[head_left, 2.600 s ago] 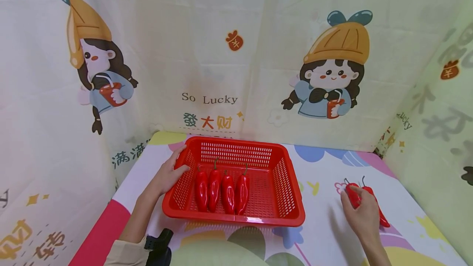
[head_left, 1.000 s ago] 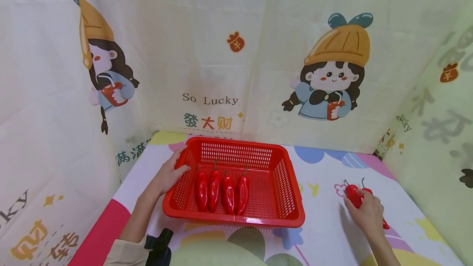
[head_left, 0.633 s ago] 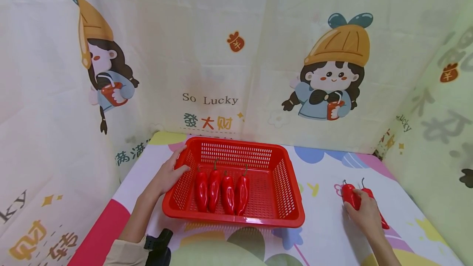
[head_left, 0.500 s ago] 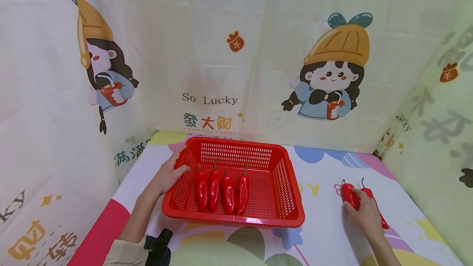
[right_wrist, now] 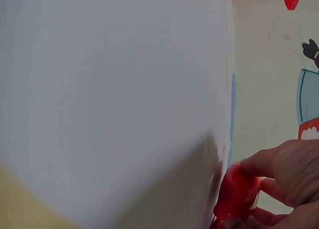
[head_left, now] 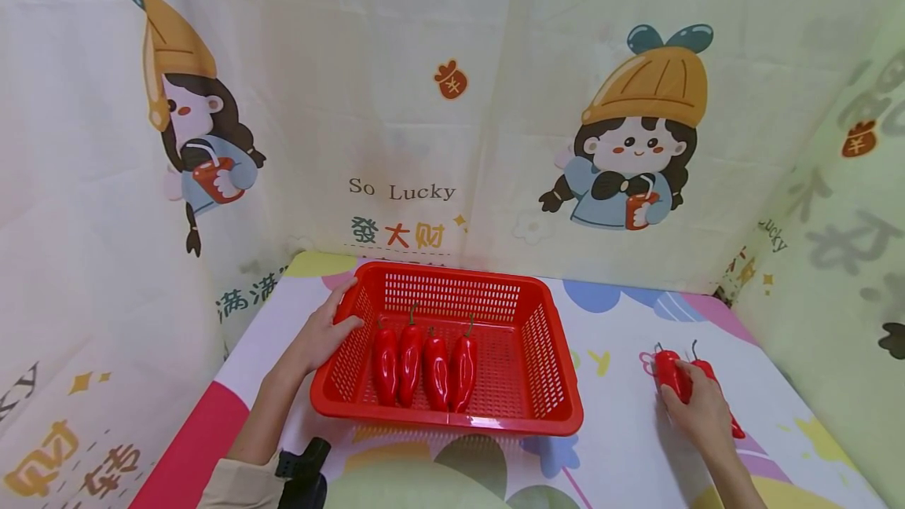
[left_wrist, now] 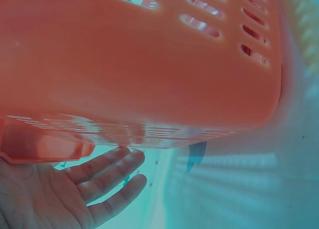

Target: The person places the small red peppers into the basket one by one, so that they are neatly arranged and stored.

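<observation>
A red plastic basket [head_left: 526, 415] with slotted sides stands on the table, and several glossy red chili peppers [head_left: 437, 368] lie side by side in its left half, stems to the back. My left hand [head_left: 321, 340] holds the basket's left rim, thumb over the rim. In the left wrist view its fingers [left_wrist: 112, 174] extend beneath the rim beside the outer wall. Right of the basket, my right hand [head_left: 700, 407] pinches a chili pepper [head_left: 668, 371] between thumb and fingers. Another chili pepper [head_left: 735, 424] lies just right of it, partly hidden by that hand.
A patterned cloth covers the table [head_left: 615, 328]. Cream printed curtains [head_left: 509, 163] rise behind and at both sides. A black wrist strap device [head_left: 304, 474] sits on my left forearm near the table's front.
My right hand has shifted slightly right and its fingers now grip the left chili pepper, which has tilted and moved a little left. The left hand and basket stay put.
</observation>
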### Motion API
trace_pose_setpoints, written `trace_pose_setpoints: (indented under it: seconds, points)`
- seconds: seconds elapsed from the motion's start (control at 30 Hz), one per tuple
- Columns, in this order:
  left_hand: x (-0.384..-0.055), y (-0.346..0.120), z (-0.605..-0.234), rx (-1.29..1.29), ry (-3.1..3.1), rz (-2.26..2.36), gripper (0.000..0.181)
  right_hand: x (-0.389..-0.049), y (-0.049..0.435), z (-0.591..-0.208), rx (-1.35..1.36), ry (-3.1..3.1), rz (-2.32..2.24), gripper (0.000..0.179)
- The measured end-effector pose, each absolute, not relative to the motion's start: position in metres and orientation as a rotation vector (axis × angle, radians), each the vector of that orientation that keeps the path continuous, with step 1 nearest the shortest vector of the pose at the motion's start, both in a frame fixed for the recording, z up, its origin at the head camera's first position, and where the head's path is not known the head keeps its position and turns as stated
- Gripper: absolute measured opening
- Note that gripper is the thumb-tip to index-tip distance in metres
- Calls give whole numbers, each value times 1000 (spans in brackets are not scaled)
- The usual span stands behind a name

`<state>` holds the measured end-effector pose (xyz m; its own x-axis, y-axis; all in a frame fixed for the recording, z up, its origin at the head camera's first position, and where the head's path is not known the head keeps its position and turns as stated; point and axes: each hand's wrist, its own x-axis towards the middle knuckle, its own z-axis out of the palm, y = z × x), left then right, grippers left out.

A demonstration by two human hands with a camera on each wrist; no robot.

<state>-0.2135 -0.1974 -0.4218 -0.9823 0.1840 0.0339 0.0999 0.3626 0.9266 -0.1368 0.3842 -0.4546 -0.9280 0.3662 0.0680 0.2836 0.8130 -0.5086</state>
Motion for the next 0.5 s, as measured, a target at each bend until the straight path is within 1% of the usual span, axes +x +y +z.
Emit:
trace_pose_setpoints:
  seconds: [0.2,0.5]
  points:
    - [-214,-197,-422,268,2531,1710,86,-136,383,-455,-479,-2798,733,69]
    - [-213,-197,-422,272,2534,1705,85,-134,372,-449,-468,-2775,764,77]
